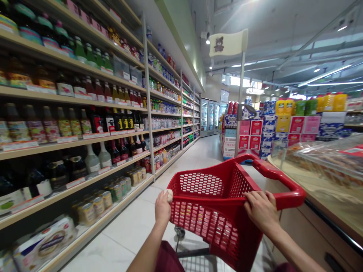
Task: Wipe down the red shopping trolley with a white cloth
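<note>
Nearest is the right forearm (295, 245), with its right grip (261, 211) curled on the near rim of the red cart (227, 206), just beside the handle (293, 195). Left grip (162, 208) clasps the front corner, with a small pale thing (169, 195) at the fingertips; the cart spans between both.

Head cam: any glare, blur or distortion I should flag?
Head view, top: a light flares hazily across the ceiling; head view, left edge: nearest bottles look smeared; head view, right edge: packaged goods are soft; head view, centre: cart, left hand and right hand fairly clear; head view overall: wide-angle stretch toward the edges.
</note>
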Motion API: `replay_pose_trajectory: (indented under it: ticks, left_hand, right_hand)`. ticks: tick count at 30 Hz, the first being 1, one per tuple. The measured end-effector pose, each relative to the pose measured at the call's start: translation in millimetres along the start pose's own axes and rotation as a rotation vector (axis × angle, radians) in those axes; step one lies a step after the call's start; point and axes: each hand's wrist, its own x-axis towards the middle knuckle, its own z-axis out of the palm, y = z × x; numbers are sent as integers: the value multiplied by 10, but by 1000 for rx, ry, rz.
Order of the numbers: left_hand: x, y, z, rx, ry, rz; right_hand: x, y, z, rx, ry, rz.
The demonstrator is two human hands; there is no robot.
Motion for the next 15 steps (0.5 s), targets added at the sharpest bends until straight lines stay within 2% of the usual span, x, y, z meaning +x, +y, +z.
replay_pose_trajectory:
  ticks: [3, 6, 9, 12, 15]
  left_hand:
    - [-90, 174, 189, 0, -22, 19]
    - [-223, 563, 446, -37, -100, 156]
    - [-268, 789, 525, -41, -140, 290]
    - [-176, 706, 417, -25, -124, 266]
    - [-16, 398, 206, -10, -93, 187]
  right_hand:
    - [13, -29, -10, -10, -16, 17]
    - [29, -45, -38, -11, -28, 10]
    - [33, -55, -60, -8, -25, 12]
    - [27, -70, -73, 10, -20, 10]
    - [21, -87, -84, 41, -14, -7]
